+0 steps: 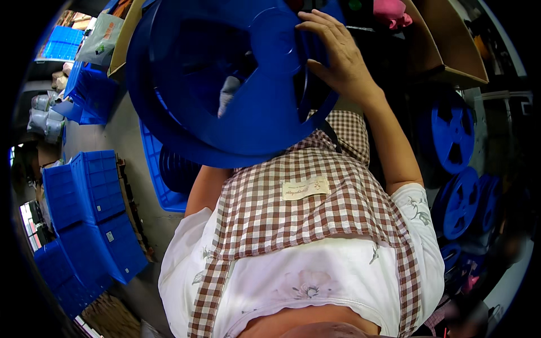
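A large blue plastic reel (253, 112) with cut-out openings hangs in front of my checked apron, filling the upper middle of the view. My left hand (228, 96) is behind it; one grey-covered finger shows through an opening, hooked on the reel, and the rest is hidden. The left forearm passes beneath the reel's lower rim. On the reel's right side is my bare right hand (338, 56). Its fingers and thumb are spread apart, with the tips at the reel's edge.
Below the reel, at left, stands a blue crate (172, 198) with dark ringed discs inside. Stacked blue bins (98, 217) rise at far left. More blue reels (453, 135) stand at right. An open cardboard box (451, 50) and a pink item (390, 12) are at upper right.
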### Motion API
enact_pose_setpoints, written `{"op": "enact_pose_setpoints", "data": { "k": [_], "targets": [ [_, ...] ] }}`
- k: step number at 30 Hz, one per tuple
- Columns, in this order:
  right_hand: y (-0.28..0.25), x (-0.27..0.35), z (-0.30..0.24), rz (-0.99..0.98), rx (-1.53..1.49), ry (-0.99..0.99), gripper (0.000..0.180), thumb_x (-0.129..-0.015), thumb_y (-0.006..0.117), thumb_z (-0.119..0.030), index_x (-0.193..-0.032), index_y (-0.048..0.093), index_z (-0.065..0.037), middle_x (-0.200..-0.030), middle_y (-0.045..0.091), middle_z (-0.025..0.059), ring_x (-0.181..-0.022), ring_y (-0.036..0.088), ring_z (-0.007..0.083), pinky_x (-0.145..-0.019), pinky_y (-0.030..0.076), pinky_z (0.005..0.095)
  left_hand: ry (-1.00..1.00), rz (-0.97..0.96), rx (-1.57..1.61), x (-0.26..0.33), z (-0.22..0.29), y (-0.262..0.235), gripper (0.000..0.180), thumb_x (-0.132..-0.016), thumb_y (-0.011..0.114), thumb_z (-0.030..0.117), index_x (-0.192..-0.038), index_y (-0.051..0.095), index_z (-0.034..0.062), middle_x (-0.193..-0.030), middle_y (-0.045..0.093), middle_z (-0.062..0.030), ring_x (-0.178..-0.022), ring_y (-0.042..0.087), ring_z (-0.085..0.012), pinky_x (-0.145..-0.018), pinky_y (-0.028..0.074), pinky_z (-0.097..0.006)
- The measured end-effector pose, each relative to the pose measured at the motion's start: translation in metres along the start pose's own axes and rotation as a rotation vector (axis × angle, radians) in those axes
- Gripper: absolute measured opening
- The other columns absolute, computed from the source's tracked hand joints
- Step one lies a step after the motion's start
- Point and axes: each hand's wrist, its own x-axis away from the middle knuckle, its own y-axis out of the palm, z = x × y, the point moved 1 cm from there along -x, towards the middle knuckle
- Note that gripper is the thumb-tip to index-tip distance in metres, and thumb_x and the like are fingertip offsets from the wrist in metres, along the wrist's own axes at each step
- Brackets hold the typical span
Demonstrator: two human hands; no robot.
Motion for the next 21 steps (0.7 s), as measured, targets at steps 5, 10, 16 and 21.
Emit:
{"op": "enact_pose_setpoints", "data": {
  "k": [5,10,16,21],
  "targets": [
    [0.003,0.013,-0.017,-0.096,-0.576,0.358,0.036,-0.088,0.062,-0.018,-0.124,0.057,-0.018,-0.103,0.062,0.0091,-0.098,0.061,0.0224,-0.084,0.052,0.0356,0.04,-0.018,0.029,0.002,-0.017,0.023,0.076,-0.087,0.065,0.03,-0.146,0.021,0.0104,-0.131,0.048,-0.0122,-0.117,0.052,-0.0213,-0.099,0.046,-0.032],
    [0.016,0.022,-0.038,-0.112,-0.925,0.565,0.066,-0.083,0.06,-0.055,-0.138,0.045,-0.021,-0.097,0.062,0.013,-0.09,0.065,0.0239,-0.083,0.053,0.0391,0.053,-0.005,-0.056,0.004,-0.018,0.029,0.074,-0.091,0.062,0.032,-0.148,0.019,0.0115,-0.131,0.047,-0.0119,-0.117,0.052,-0.02,-0.099,0.047,-0.03],
    [0.01,0.018,-0.03,0.005,-0.735,0.599,0.069,-0.084,0.058,-0.044,-0.141,0.04,-0.009,-0.094,0.061,0.0141,-0.084,0.065,0.0227,-0.077,0.053,0.036,0.026,0.034,-0.154,-0.01,-0.003,0.039,0.078,-0.092,0.061,0.031,-0.15,0.013,0.0127,-0.132,0.046,-0.0131,-0.117,0.052,-0.0198,-0.098,0.047,-0.029],
    [0.007,0.01,-0.038,-0.032,-0.672,0.495,0.071,-0.085,0.055,-0.05,-0.138,0.043,-0.003,-0.111,0.06,0.0235,-0.101,0.061,0.0339,-0.089,0.049,0.0424,0.06,0.075,-0.068,-0.021,-0.001,0.052,0.08,-0.089,0.065,0.03,-0.149,0.015,0.0139,-0.13,0.048,-0.0115,-0.117,0.053,-0.019,-0.097,0.048,-0.029]
  ]
}}
